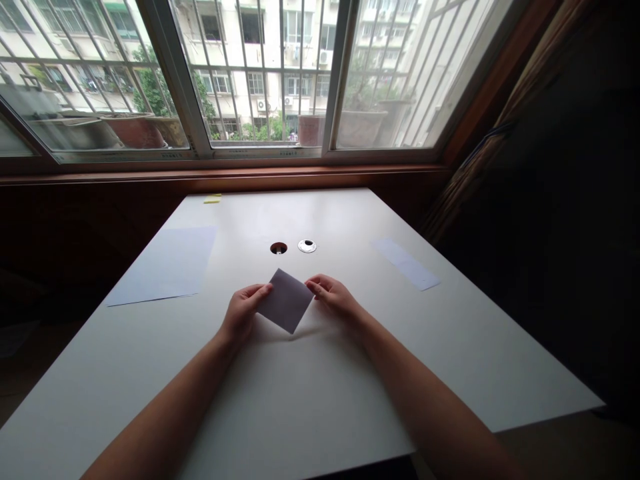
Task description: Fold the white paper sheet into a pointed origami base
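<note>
A small square of paper point(286, 301), greyish in the shade, is held up over the white table, turned so that its corners point up, down and sideways. My left hand point(245, 308) pinches its left corner, the thumb lying on the near face. At the opposite corner, my right hand point(334, 293) grips the paper between thumb and fingers. The sheet looks flat, and its lower corner hangs just above the tabletop. Its far face is hidden from me.
Larger white sheets point(165, 263) lie at the table's left, and a paper strip point(407, 264) at its right. Beyond my hands are a round cable hole point(279, 248) and its cover point(307, 246). Yellow slips point(213, 199) lie by the far edge of the table point(280, 413), below a barred window.
</note>
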The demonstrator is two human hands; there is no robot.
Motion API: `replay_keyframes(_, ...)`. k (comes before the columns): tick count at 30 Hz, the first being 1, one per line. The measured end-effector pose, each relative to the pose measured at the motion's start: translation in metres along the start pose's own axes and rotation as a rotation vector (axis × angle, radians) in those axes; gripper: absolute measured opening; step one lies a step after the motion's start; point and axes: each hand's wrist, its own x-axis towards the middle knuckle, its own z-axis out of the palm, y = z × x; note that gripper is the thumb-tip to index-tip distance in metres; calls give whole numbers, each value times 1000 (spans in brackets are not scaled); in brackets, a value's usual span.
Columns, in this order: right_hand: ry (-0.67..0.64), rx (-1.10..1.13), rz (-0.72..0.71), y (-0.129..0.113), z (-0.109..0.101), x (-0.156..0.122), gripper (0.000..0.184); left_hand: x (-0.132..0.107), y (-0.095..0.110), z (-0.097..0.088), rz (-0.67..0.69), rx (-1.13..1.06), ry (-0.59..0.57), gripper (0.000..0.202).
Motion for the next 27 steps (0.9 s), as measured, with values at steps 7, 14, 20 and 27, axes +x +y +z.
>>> replay_keyframes(7, 18, 27, 17, -1, 9, 0, 33, 1, 2, -1, -14, 107, -84, 36)
replay_keyframes(14, 150, 208, 98, 2, 0, 2, 35, -1, 8, 0, -17, 233, -113, 38)
replay_keyframes(20, 208, 215, 102, 3, -3, 3, 35, -2, 13, -2, -35, 309, -150, 36)
replay_keyframes(27, 239, 67, 70, 11, -7, 5, 35, 2, 7, -7, 0, 380, -112, 35)
